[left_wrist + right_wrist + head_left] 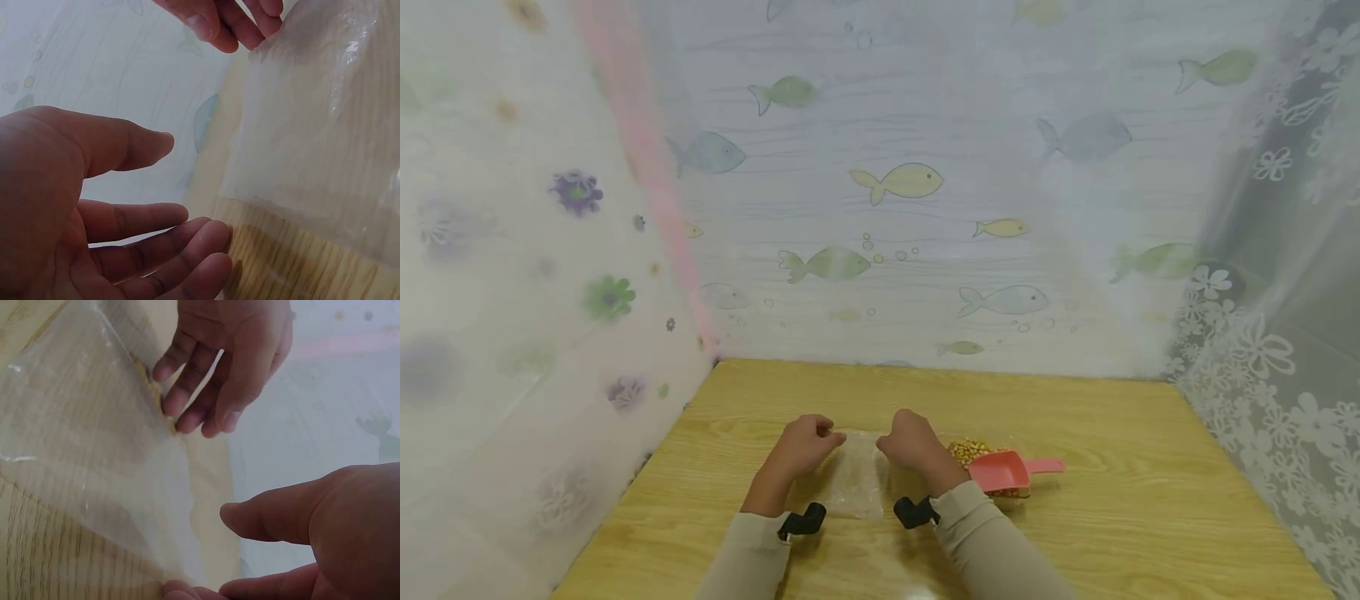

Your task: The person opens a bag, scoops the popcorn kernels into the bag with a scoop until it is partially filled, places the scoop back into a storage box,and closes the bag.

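Starting with the head view: a flat, clear, crinkly plastic bag (853, 483) is laid on a yellowish table with a streaky wood-grain top (1112, 517), right between two bare hands. The left hand (807, 444) is placed at its far left corner, the right hand (913, 443) at its far right one. Beige cloth sleeves (741, 562) are worn on both arms, with chunky matte-black wrist mounts (805, 520) poking out. Off past the right wrist, a heap of small, rounded golden-yellow kernels (967, 451) is partly covered by a smooth coral-pink scoop with a squarish bowl and a straight handle (1003, 472). The back is closed off by a milky sheet printed with pastel fish (910, 179).

In the left wrist view, the left hand is seen loosely opened, a wide gap left between thumb and bent fingers, nothing held. Shiny creases are picked out by light on the bag's thin, see-through film, and wood grain is seen through it.

In the right wrist view, the right thumb is kept well clear of its fingers, which are softly bent, with the tips touched to the bag's corner. Whether the film is touched by the left fingertips can't be told.
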A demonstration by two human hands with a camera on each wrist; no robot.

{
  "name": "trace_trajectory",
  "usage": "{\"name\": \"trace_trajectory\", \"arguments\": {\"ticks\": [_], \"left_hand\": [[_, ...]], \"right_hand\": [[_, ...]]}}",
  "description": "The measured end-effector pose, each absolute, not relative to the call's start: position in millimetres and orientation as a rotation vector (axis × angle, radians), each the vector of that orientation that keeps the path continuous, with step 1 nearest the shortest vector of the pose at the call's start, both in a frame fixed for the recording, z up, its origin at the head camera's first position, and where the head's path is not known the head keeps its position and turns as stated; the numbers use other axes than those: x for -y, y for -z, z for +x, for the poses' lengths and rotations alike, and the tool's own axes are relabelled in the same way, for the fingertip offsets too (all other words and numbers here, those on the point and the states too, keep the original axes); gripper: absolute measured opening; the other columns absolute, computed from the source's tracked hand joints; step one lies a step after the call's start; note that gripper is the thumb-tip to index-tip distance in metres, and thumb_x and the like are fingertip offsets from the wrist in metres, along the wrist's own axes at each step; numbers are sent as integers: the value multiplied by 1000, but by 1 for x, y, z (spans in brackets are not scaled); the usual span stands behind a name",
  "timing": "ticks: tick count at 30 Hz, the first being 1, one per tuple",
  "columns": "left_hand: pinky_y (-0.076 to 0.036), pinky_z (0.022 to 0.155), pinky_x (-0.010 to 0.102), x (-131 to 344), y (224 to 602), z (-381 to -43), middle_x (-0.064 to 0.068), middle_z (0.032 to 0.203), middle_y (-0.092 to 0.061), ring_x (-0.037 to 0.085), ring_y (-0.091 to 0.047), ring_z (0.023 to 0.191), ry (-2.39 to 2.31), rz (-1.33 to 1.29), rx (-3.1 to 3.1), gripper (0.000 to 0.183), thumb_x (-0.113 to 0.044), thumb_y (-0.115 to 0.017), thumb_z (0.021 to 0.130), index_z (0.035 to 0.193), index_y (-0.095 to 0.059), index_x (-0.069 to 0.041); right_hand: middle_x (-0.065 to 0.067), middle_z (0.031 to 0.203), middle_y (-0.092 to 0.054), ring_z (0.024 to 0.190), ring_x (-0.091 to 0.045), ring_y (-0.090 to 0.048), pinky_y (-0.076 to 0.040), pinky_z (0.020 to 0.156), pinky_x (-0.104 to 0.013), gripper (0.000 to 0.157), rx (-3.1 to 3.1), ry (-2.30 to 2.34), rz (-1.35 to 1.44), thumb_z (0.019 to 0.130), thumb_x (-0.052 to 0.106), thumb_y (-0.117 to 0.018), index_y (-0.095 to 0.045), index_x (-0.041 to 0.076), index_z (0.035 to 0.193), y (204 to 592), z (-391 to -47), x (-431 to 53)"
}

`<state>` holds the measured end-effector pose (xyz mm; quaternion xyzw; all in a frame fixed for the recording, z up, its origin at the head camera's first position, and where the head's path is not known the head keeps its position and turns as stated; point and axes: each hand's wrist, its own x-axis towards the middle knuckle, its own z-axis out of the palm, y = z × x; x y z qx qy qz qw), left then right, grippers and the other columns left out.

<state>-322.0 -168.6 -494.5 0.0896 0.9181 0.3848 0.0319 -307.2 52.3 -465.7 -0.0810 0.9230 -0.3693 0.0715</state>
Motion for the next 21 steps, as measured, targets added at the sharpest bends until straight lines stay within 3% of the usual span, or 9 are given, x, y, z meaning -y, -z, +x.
{"name": "trace_trajectory", "arguments": {"ticks": [8,21], "left_hand": [[-58,92,51,167,493,-322,17,127,-70,35,-67,115,-1216,307,-2806,48,-31,-67,101,136,-64,3],[-60,78,43,167,496,-323,15,125,-70,21,-70,94,-1271,300,-2746,47,-32,-67,101,134,-65,1]], "right_hand": [[5,54,-24,48,-14,-20,-24,49,-31,44,-2725,1160,-205,92,6,-63,-35,16,60,468,-309,-49],[4,51,-27,45,-13,-23,-26,45,-29,44,-2732,1171,-140,94,1,-60,-38,15,58,474,-309,-46]]}}
